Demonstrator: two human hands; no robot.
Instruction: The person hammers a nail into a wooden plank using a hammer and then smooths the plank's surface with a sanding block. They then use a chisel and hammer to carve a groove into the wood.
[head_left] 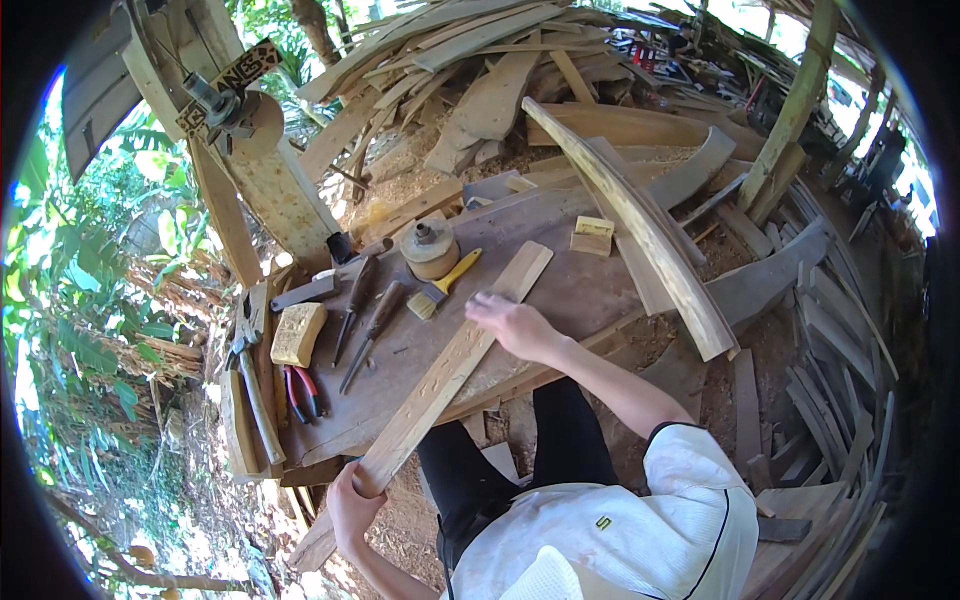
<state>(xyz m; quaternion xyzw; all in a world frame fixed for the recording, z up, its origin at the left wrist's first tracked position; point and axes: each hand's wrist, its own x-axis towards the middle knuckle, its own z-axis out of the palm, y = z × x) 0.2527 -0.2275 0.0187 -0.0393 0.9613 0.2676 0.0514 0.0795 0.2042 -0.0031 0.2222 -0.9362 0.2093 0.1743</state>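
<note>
A long wooden plank [440, 388] lies slantwise across the worktop [590, 285], running from 1 o'clock down to 7 o'clock, its lower end sticking out past the near edge beside the person's dark trousers [570, 430]. Small rough marks dot its upper face.

The left hand [352, 508] is at the 7 o'clock part of the plank, its fingers gripping the wood, with a short length extending beyond them. The right hand [508, 325] is on the plank towards its 1 o'clock end, fingers bent over the upper face; whether they grip something small there, I cannot tell.

Taking the plank's middle as the clock's centre, a flat paintbrush [458, 274] with a yellow handle rests at 12 o'clock, near the right hand, and a round container [431, 262] with a dark top stands just beyond it. Two dark-handled hand tools [381, 314] lie side by side at 11 o'clock. A yellowish block [298, 336] sits at 10 o'clock. Pliers [313, 394] with red-and-black handles are at 9 o'clock, and a hammer [262, 410] lies farther out that way.

Between 1 and 2 o'clock is a small yellow-topped block [591, 243], with a long curved timber [650, 235] beyond it. A heap of wooden slabs [480, 110] rises far off at 12 o'clock.
</note>
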